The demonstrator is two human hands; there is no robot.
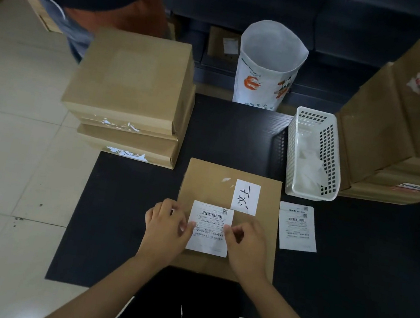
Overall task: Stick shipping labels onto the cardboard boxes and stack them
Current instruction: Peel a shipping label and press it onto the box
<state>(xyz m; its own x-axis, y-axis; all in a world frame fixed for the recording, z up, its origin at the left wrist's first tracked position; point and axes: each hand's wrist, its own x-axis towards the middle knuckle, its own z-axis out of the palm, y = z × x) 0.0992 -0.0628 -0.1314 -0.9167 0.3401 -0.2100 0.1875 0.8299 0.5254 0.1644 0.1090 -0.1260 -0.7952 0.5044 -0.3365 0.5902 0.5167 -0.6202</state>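
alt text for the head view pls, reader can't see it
Both hands, left and right, hold a shipping label on a cardboard box on a black table. Box stacks flank it, with a white basket and spare label right.

Left hand [165,227], right hand [245,242] side by side, fingers curled, pinching.

Your bench [121,227] is black, set on a pale tiled floor [7,181]. Directly on it: the flat cardboard box [210,183] under your fingers [184,226]; a loose shipping label [298,227] just right of them; a white perforated basket [314,153] beyond and to the right; a box stack [132,86] beyond-left, overhanging the bench edge; another box stack [400,128] far right, past the basket.
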